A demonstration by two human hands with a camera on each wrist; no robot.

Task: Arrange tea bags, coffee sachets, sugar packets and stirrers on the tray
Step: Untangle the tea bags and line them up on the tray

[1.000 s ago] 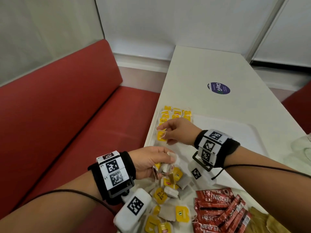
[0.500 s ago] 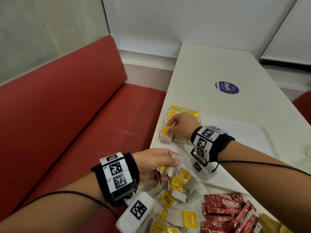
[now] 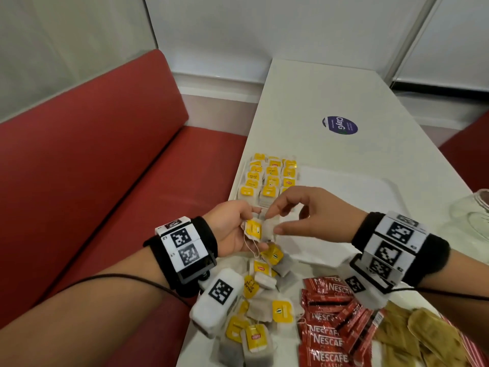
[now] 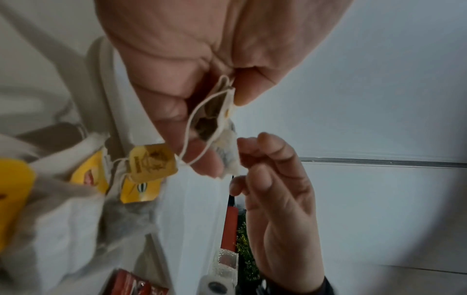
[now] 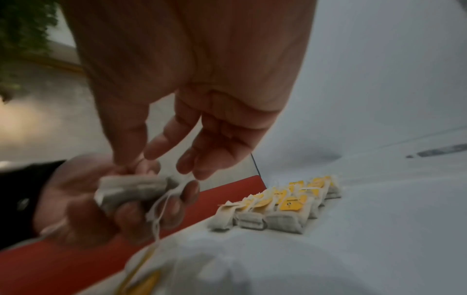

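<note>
My left hand (image 3: pixel 239 229) grips a small bunch of tea bags (image 3: pixel 260 230) with a yellow tag, their strings hanging down to the loose pile of tea bags (image 3: pixel 264 298) below. My right hand (image 3: pixel 273 223) is at that bunch. Its thumb and forefinger are spread at the edge of one bag (image 4: pixel 228 157) and, in the wrist views, they hold nothing. Neat rows of tea bags (image 3: pixel 270 178) fill the far left corner of the white tray (image 3: pixel 357 192). Red coffee sachets (image 3: pixel 328 329) and brown sugar packets (image 3: pixel 418 335) lie near me on the table.
A clear glass jar (image 3: pixel 473 215) stands at the right edge of the white table (image 3: pixel 312 107), which carries a round purple sticker (image 3: pixel 340 125). A red bench (image 3: pixel 111 181) runs along the table's left side.
My right hand left the rows of tea bags on the tray and came back to my left hand. The left hand still grips its tea bags, held a little higher.
</note>
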